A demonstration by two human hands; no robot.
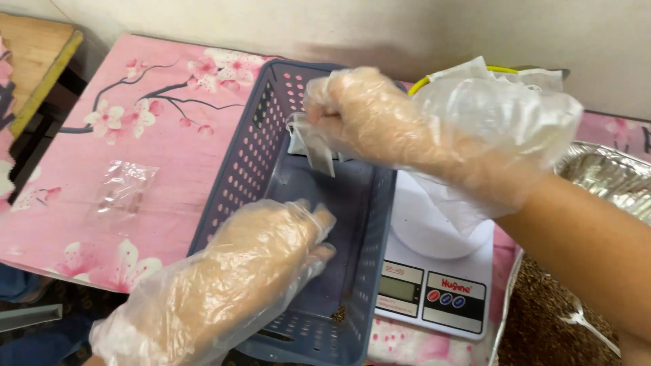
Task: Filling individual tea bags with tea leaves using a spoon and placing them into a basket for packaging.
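Observation:
Both my hands wear loose clear plastic gloves. My right hand [380, 122] hovers over the far end of a grey-blue perforated plastic basket [247, 156], its fingers closed on a small clear plastic pouch [308, 146] that hangs into the basket. My left hand [254, 264] rests over the basket's near left wall, fingers spread and holding nothing. A few brown grains [338, 314] lie on the basket floor.
A white digital kitchen scale [434, 285] stands right of the basket. A foil tray [597, 173] with brown seeds [542, 318] and a plastic spoon [593, 325] sits at the right. An empty clear pouch [122, 193] lies on the pink flowered tablecloth [156, 88] at the left.

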